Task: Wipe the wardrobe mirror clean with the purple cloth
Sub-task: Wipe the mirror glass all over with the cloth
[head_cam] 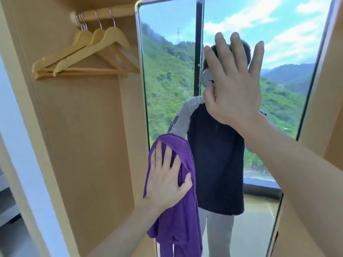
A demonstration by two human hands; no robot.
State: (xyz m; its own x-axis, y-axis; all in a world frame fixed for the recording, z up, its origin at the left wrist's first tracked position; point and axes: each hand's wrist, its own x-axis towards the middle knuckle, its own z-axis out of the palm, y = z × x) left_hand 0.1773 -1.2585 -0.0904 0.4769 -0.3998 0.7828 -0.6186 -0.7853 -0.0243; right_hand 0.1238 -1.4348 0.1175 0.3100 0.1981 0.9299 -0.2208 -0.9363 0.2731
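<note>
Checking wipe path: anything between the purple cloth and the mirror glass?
Nothing visible. The left hand already presses the purple cloth against the mirror near its left edge. The right hand is spread open, higher up on the glass.

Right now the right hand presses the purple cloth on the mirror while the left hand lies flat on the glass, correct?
Not quite: the head view shows the left hand pressing the purple cloth against the mirror, while the right hand lies flat and bare on the glass.
</note>
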